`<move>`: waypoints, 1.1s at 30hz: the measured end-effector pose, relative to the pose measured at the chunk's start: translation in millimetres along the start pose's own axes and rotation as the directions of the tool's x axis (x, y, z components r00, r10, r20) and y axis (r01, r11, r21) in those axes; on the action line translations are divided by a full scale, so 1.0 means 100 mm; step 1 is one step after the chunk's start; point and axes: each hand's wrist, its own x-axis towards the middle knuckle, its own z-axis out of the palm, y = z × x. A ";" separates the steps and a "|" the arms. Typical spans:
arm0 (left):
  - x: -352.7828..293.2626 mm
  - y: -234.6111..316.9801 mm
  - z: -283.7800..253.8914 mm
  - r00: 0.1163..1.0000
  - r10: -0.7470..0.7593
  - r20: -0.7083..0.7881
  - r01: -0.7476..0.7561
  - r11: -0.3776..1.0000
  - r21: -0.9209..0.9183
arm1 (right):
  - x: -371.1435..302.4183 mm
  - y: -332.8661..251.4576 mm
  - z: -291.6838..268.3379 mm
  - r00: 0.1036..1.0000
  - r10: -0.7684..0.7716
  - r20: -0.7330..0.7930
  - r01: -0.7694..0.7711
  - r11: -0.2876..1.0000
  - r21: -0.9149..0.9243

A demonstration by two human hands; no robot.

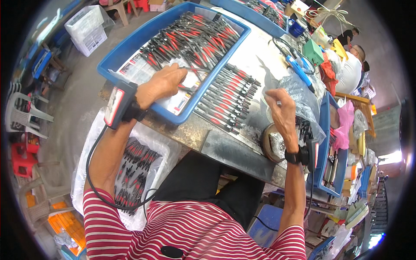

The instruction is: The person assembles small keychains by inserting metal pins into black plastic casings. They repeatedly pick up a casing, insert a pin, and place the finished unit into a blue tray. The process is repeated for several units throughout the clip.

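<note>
The head view showed the left hand [164,82] over the near part of the smooth blue plastic tray [177,118], seemingly pinching a slim dark tool [193,69]. The right hand [282,108] hung half-curled farther right, its contents unclear. Probably picking was in hand; the next move likely called for aligning slender handles with the red-and-black row [227,97].

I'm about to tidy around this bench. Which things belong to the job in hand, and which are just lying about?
Likely part of the job:
black-and-red tools in the blue tray, where the left hand is
row of similar tools on the table, left of the right hand

Likely just lying about:
white chair
red stool
pink bag
green box
</note>
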 end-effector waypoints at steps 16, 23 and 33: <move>-0.04 -0.10 0.04 0.947 0.110 -0.301 -0.162 0.975 -0.153 | -1.25 -0.20 -1.00 0.960 0.220 -0.172 -0.222 0.975 0.010; -0.18 0.25 -0.24 0.952 -0.106 -0.287 -0.172 0.590 -0.789 | -1.76 0.13 -1.44 0.781 0.441 -0.442 -0.401 0.897 0.188; -0.54 1.33 -0.39 0.985 0.020 -0.169 -0.165 0.347 -0.923 | -2.25 0.92 -2.11 0.639 0.565 -0.522 -0.663 0.748 -0.002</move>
